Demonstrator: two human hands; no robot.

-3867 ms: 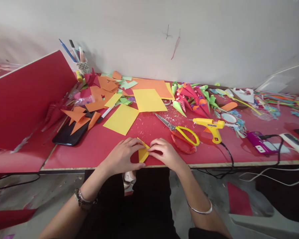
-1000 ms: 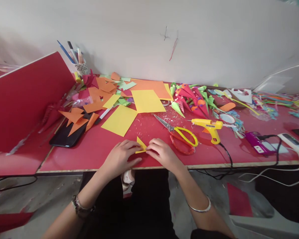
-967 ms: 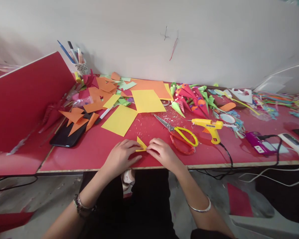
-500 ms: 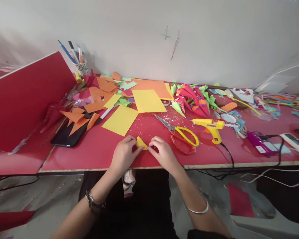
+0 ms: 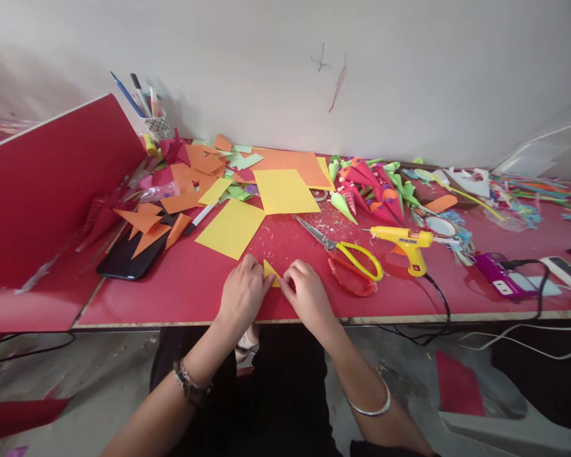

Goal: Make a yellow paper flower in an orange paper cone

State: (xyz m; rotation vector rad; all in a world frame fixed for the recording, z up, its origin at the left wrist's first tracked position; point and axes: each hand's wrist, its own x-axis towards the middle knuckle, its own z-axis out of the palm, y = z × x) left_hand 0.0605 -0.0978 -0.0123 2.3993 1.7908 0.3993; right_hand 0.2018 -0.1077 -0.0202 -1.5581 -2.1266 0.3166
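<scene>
A small folded piece of yellow paper (image 5: pixel 271 273), roughly triangular, lies on the table near its front edge between my two hands. My left hand (image 5: pixel 244 287) is closed on its left side, the thumb pressing on the paper and the other fingers curled. From the right, my right hand (image 5: pixel 309 295) pinches at the lower right corner, thumb and fingers together; the exact contact is partly hidden. Just beyond are two yellow sheets, a nearer one (image 5: pixel 231 228) and a farther one (image 5: pixel 285 192). Scissors (image 5: pixel 340 251) with yellow and red handles lie open to the right.
A yellow glue gun (image 5: pixel 404 240) with a cord rests right of the scissors. Farther back sit small paper cones (image 5: pixel 368 187) and orange paper scraps (image 5: pixel 197 165). A phone (image 5: pixel 128 260) lies left, near a red board (image 5: pixel 52 190); a purple power adapter (image 5: pixel 499 276) is at right.
My left hand has rolled slightly over the yellow paper, covering more of its left side. My right hand has shifted a little, its fingers curling more. The view has moved slightly.
</scene>
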